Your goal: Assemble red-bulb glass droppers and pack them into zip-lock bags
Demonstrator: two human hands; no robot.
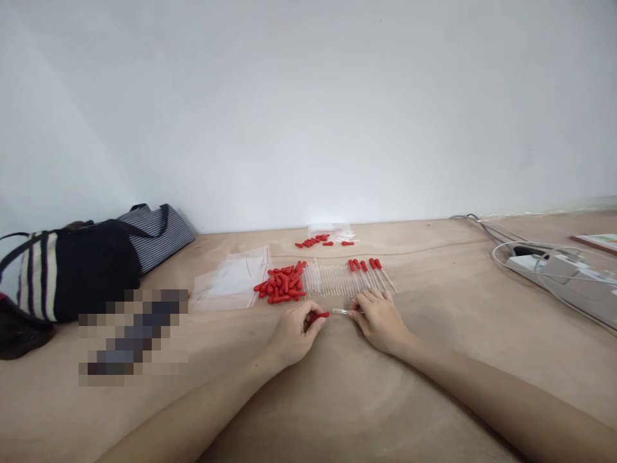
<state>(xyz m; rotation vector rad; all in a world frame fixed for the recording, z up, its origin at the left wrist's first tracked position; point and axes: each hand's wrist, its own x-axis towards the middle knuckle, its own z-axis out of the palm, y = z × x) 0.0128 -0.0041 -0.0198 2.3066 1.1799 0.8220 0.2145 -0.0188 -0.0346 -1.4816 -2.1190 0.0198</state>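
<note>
Between its thumb and fingers my left hand pinches a red rubber dropper bulb, its end pointing right. My right hand grips a clear glass dropper tube, whose end faces the bulb across a small gap. Behind my hands lies a row of loose clear tubes. At the row's right end, several droppers have red bulbs on their tops. A heap of red bulbs sits at the row's left end, just beyond my left hand.
Clear plastic bags lie left of the heap. More red bulbs and a small bag are near the wall. Fabric bags stand at the left, beside a pixelated patch. A white power strip with cables is at the right.
</note>
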